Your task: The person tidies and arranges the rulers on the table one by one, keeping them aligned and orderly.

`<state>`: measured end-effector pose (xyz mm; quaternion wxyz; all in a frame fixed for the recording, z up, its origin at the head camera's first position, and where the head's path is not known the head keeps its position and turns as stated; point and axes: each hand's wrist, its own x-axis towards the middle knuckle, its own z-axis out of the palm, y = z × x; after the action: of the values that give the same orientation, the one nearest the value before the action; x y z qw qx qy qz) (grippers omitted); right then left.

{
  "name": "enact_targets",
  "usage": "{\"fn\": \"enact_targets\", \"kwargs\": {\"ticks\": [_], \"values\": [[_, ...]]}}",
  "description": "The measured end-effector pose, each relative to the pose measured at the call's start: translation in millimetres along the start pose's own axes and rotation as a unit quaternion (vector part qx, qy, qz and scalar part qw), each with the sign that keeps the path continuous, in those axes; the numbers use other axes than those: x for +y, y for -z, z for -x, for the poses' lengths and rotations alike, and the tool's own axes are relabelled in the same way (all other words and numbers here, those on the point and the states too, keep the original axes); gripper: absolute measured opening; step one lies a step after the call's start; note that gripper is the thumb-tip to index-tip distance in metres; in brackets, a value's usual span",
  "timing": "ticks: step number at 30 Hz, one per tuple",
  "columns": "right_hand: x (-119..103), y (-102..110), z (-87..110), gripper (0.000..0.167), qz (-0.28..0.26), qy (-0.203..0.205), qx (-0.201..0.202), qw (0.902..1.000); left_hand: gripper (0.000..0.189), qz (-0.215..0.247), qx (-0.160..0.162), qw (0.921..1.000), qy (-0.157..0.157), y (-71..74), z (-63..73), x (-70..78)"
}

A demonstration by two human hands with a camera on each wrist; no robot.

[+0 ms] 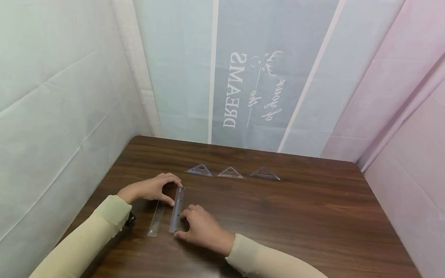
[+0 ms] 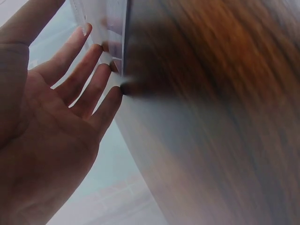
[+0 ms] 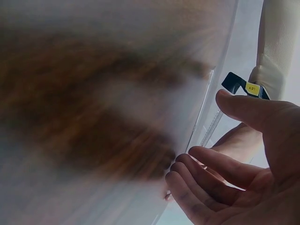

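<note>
A clear bluish ruler (image 1: 176,212) lies lengthwise on the brown table, between both hands. My left hand (image 1: 154,188) is at its far end, fingertips touching there and thumb by its left edge. In the left wrist view those fingers are lightly bent beside the ruler (image 2: 117,35). My right hand (image 1: 204,230) rests at the ruler's right side, fingers by its edge and thumb near its near end. The right wrist view shows the thumb apart from the fingers. Another clear ruler (image 1: 154,223) lies just to the left, its far end under the left hand.
Three clear set squares lie in a row farther back: a bluish one (image 1: 200,169), a colourless one (image 1: 230,172) and a darker one (image 1: 265,174). The wooden table (image 1: 297,234) extends to the right. Fabric walls stand around it, with a printed curtain (image 1: 272,28) behind.
</note>
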<state>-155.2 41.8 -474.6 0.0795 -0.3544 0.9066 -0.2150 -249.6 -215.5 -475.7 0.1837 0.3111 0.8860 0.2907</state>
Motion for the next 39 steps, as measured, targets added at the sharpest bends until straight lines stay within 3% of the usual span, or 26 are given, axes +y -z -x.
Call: {"fn": "enact_targets", "kwargs": {"ticks": [10, 22, 39], "values": [[-8, 3, -2.5, 0.050, 0.035, -0.009, -0.018, 0.9992, 0.064, -0.023, -0.012, 0.9997, -0.001, 5.1, -2.7, 1.7], [-15, -6, -3.8, 0.049, 0.141, 0.015, -0.002, 0.9899, 0.063, -0.038, 0.005, 0.9992, -0.012, 0.6, -1.6, -0.8], [-18, -12, -3.5, 0.049, 0.190, 0.023, 0.009, 0.9815, 0.062, -0.042, 0.012, 0.9987, -0.028, -5.6, -0.6, -5.2]]}}
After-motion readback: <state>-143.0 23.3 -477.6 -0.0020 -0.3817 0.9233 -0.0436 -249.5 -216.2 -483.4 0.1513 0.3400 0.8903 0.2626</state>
